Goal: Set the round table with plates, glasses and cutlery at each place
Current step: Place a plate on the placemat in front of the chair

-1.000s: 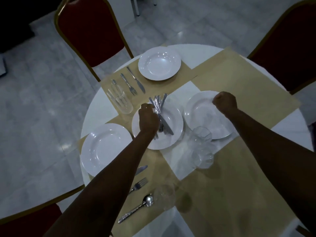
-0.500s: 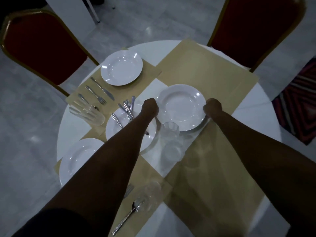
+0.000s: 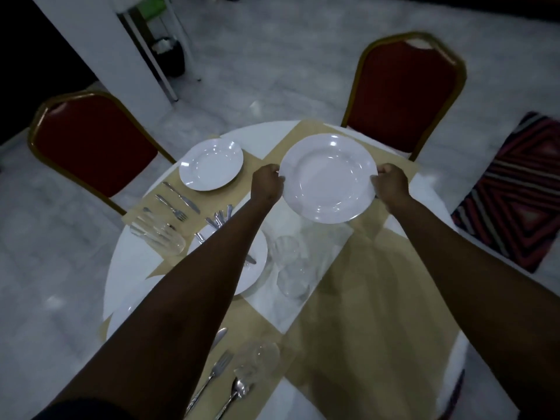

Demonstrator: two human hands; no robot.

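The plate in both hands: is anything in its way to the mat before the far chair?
Nothing visible. The plate hangs over the bare mat before the far chair.

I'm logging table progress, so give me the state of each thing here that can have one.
Large plate: gripped at both edges, carried toward the far mat.
Left hand: grips its left rim.
Right hand: grips its right rim.
Far-left plate: set down on its mat, empty.
Middle plate: holds loose cutlery.
Two middle glasses: empty.
Far-left glass: looks tipped on its side.
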